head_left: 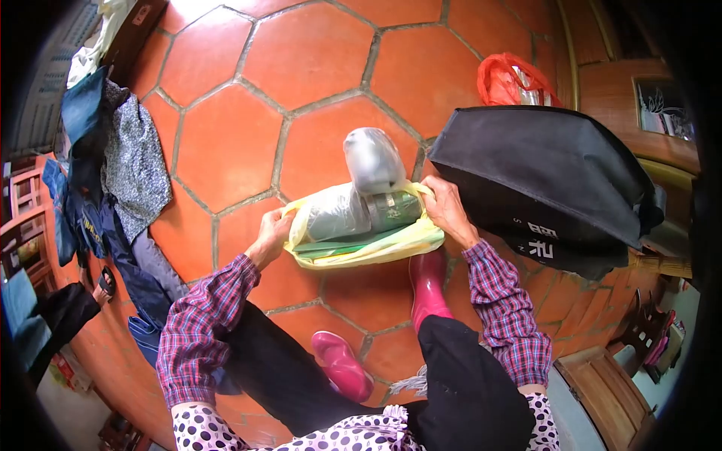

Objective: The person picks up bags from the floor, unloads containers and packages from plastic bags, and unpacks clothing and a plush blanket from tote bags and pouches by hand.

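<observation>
Between my two hands a thin yellow plastic bag (pixel 331 261) is stretched wide at its mouth. My left hand (pixel 272 234) pinches the bag's left edge, and my right hand (pixel 447 210) grips its right edge. Inside lie a bundle in clear plastic (pixel 331 213) and a dark green cylindrical package (pixel 394 210). A rounded grey item in clear plastic (pixel 374 159) sticks out past the bag's far rim; its contents cannot be made out. Flat green material shows along the near side of the bag.
A large black fabric bag (pixel 541 177) stands at my right, with a red plastic bag (pixel 511 79) behind it. Clothes (pixel 139 161) hang along the left. My pink boots (pixel 342 364) are on the orange hexagonal tiles (pixel 226 143). Another person's foot (pixel 105 284) shows at left.
</observation>
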A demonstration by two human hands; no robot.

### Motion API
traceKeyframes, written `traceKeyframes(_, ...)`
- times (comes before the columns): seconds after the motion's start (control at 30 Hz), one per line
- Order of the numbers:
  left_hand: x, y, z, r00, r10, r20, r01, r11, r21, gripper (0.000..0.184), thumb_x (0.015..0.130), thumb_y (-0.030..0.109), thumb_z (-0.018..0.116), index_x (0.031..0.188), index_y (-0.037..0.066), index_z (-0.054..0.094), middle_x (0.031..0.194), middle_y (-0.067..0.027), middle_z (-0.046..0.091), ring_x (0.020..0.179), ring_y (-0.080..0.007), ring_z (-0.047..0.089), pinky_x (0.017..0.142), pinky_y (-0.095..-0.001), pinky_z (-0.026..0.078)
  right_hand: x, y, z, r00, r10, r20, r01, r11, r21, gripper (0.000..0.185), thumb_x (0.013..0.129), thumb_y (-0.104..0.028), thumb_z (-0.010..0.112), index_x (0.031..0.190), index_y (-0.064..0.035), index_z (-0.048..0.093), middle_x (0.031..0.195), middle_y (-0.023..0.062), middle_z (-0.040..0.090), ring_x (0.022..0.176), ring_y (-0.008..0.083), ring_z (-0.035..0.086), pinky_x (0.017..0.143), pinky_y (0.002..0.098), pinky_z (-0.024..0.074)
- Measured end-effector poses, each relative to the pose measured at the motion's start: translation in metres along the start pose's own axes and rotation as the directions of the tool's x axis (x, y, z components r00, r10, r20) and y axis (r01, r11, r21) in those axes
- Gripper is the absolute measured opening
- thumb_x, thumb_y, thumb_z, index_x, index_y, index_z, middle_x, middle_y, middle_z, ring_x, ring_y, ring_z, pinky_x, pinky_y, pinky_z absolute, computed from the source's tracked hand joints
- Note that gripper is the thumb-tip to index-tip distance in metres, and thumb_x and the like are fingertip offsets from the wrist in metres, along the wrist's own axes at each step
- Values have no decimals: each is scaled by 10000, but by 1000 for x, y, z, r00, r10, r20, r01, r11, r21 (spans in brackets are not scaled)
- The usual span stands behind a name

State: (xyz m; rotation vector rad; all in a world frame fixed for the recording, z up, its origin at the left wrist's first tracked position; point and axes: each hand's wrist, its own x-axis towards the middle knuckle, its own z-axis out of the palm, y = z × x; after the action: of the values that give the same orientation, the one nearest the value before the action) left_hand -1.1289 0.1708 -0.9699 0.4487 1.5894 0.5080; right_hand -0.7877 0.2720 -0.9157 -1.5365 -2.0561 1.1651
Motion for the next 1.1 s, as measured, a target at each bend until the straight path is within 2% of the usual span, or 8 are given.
traceKeyframes(0.2,-3,3,10,936,-252,244,349,751,-560,213,899,82,505,1049,-53,575,883,-104,636,680,-163,619,586,-287,525,-18,27,9,866,415,278,-482,842,242,174,820,-29,467,897,11,617,768,-18,609,658,79,567,583,243,444)
traceKeyframes(0.27,4,4,5,940,-202,274,327,756,-567,227,893,60,501,1082,-54,552,904,-102,628,699,-163,618,587,-285,524,-12,39,16,777,457,432,-628,517,582,210,840,-9,435,956,15,608,783,4,617,653,76,565,582,215,453)
traceKeyframes(0.53,-15,52,-2,995,98,-23,-99,992,-83,304,777,35,574,1079,-2,568,933,-87,603,806,-194,599,701,-303,497,-15,23,17,772,445,453,-593,252,764,203,871,-79,523,1056,4,536,947,41,606,768,88,586,668,221,490)
traceKeyframes(0.63,-43,91,12,607,795,13,-679,509,529,375,722,63,642,1090,34,571,1016,-95,576,925,-219,566,799,-329,460,-30,5,3,856,431,286,-509,600,617,373,825,-187,621,1120,8,502,1044,96,583,930,149,563,800,285,461)
traceKeyframes(0.73,-57,108,36,625,733,269,-771,524,363,484,652,130,727,1094,29,556,1029,-140,553,984,-284,532,827,-360,444,-50,-14,-1,912,384,143,-409,824,393,547,766,-263,675,1185,14,459,1091,152,554,1050,220,520,915,335,395)
traceKeyframes(0.87,-53,98,53,657,624,423,-687,264,677,774,532,153,791,1221,57,450,1111,-144,518,1022,-316,491,885,-399,404,-58,-46,-12,934,312,175,-354,878,322,540,743,-75,547,1257,-3,401,1122,174,536,1068,245,518,925,325,392)
traceKeyframes(1.0,-51,94,52,731,567,381,-627,336,703,836,513,119,791,1251,51,404,1124,-142,518,1076,-282,485,927,-389,390,-59,-54,-14,956,239,171,-284,899,333,575,708,-16,457,1279,-7,387,1156,167,521,1104,239,498,945,308,372)
traceKeyframes(1.1,-50,101,34,855,351,382,-382,924,4,824,529,76,797,1253,49,405,1190,-87,493,1176,-191,423,1009,-341,326,-62,-48,-19,952,242,187,-297,880,370,588,695,-7,434,1281,-5,385,1178,166,514,1121,227,489,948,301,366)
